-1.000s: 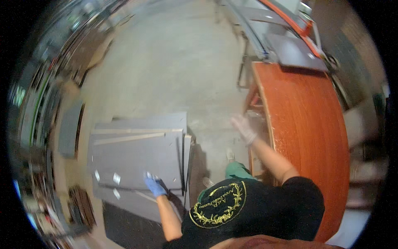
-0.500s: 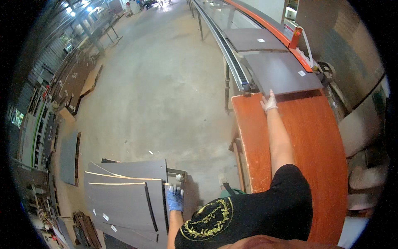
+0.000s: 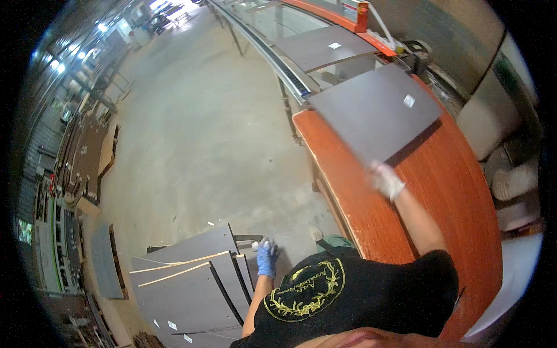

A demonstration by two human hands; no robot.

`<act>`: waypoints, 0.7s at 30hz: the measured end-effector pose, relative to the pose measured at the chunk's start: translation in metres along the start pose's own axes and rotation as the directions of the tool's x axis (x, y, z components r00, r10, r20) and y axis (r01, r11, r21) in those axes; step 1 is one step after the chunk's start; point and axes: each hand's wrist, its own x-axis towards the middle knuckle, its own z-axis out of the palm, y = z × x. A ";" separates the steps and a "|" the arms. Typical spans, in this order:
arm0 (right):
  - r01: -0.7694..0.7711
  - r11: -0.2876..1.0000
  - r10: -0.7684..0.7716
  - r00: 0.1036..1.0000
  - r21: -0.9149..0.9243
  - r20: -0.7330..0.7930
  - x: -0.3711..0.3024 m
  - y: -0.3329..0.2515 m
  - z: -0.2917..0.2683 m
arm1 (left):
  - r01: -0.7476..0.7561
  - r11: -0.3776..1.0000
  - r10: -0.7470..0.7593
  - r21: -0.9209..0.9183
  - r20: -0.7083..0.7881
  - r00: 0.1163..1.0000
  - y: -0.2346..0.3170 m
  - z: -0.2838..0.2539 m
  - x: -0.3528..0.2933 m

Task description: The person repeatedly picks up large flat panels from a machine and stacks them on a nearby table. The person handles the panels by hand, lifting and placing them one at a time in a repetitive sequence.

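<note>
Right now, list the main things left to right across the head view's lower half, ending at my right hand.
Grey panel, stack of grey boards, blue-gloved left hand, left edge of the red-brown table, white-gloved right hand.

A grey floor (image 3: 220, 145) stretches toward a bright opening (image 3: 177, 6) at the far end; lights (image 3: 60, 68) glow at upper left, and a reddish-brown table (image 3: 464, 214) stands at right

Grey panel (image 3: 371, 116) smooth with faint sheen, its white label (image 3: 409, 101) paper-like; stacked panels (image 3: 180, 298) matt, some edges pale like raw wood; red-brown tabletop (image 3: 458, 203) wood-grained, worn along the rim; conveyor rail (image 3: 264, 52) metallic; floor (image 3: 220, 145) dull, concrete-like.
</note>
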 end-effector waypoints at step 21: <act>0.357 0.813 -0.408 0.913 -0.461 -0.012 -0.005 0.184 -0.016 | 0.080 0.996 -0.068 -0.046 0.222 0.973 0.000 -0.057 -0.033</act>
